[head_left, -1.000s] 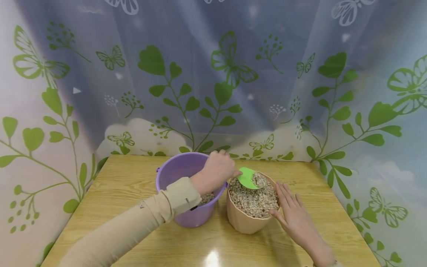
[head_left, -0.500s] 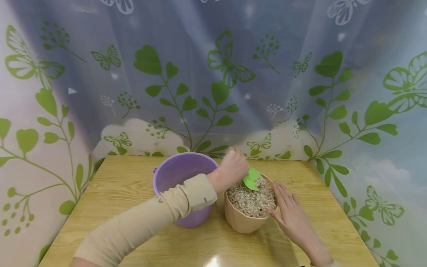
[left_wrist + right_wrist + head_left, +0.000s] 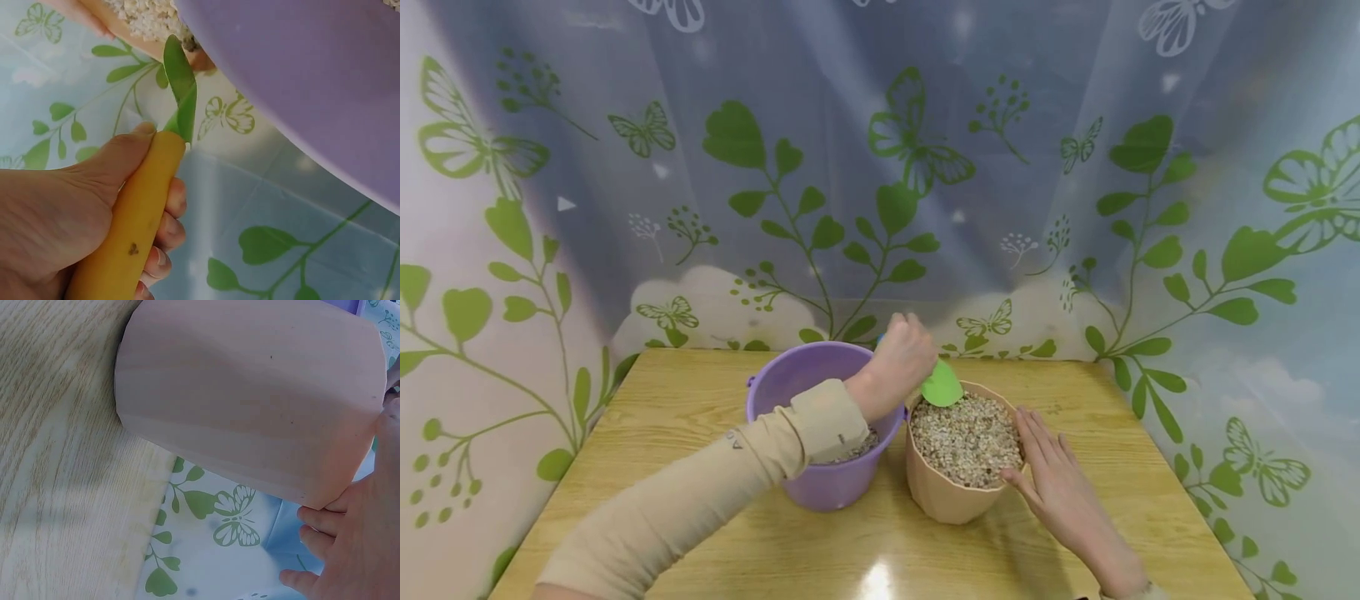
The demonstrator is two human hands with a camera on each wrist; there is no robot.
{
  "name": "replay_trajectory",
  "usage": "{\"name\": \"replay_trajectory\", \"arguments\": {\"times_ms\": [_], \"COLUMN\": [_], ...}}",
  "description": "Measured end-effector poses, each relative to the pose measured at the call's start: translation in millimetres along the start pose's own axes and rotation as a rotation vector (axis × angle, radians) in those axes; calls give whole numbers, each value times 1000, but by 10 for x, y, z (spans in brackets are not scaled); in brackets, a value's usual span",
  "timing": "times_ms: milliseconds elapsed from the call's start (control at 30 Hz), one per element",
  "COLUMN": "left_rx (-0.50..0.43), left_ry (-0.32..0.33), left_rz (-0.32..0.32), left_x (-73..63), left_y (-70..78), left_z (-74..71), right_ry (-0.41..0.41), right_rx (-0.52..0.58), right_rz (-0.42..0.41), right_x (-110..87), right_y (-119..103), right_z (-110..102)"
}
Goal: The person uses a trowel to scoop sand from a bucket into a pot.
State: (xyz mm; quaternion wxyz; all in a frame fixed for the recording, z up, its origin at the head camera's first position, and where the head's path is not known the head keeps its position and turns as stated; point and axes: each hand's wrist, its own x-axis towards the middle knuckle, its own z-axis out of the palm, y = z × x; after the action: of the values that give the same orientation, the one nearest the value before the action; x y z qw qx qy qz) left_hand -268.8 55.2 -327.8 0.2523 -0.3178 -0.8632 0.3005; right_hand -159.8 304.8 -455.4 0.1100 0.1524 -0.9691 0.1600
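Note:
My left hand (image 3: 901, 362) grips a small toy trowel by its yellow handle (image 3: 134, 225). The trowel's green blade (image 3: 942, 386) is at the back left rim of a peach faceted flowerpot (image 3: 951, 502), overlapping the gravel's edge. Pale, coarse gravel (image 3: 970, 442) fills the pot close to its rim. With fingers straight, my right hand (image 3: 1063, 492) rests against the pot's right side; in the right wrist view its fingertips touch the pot wall (image 3: 250, 406) near the rim.
A purple bucket (image 3: 827, 492) stands just left of the pot, gravel low inside it, partly hidden by my left forearm. Both stand on a wood-grain table (image 3: 700, 467). A curtain (image 3: 820, 208) with leaves and butterflies hangs behind the table.
The left hand first moved right over the pot with the trowel, then back left. The blade, earlier among the gravel, now shows bare at the rim. The right hand stays at the pot.

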Motion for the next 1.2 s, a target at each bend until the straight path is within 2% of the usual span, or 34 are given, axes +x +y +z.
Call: {"name": "replay_trajectory", "arguments": {"times_ms": [133,333,500,700,833,933,1067,1200], "left_rx": [-65,-264,-380,-445,-422,-384,-318,-151], "left_ry": [5,-2,24,-26,-25,-24,-88,-141], "left_rz": [-41,-137,-228,-322,-359,-355,-303,-220], "left_x": [-107,-316,-600,-961,-1153,-1259,-1338,-1369], "left_y": [-138,-359,-542,-730,-806,-824,-790,-698], "left_z": [22,174,346,507,612,696,800,880], "right_ry": [-17,2,24,48,53,79,136,127], "right_rx": [-5,-27,-88,-142,-141,-121,-105,-95], "right_rz": [0,-22,-55,-119,-190,-258,-345,-389], "right_x": [23,38,52,143,273,396,570,720], "right_y": [-3,-27,-68,-231,-448,-624,-847,-1044], "right_z": [12,11,-12,-83,-95,-30,123,282]}}
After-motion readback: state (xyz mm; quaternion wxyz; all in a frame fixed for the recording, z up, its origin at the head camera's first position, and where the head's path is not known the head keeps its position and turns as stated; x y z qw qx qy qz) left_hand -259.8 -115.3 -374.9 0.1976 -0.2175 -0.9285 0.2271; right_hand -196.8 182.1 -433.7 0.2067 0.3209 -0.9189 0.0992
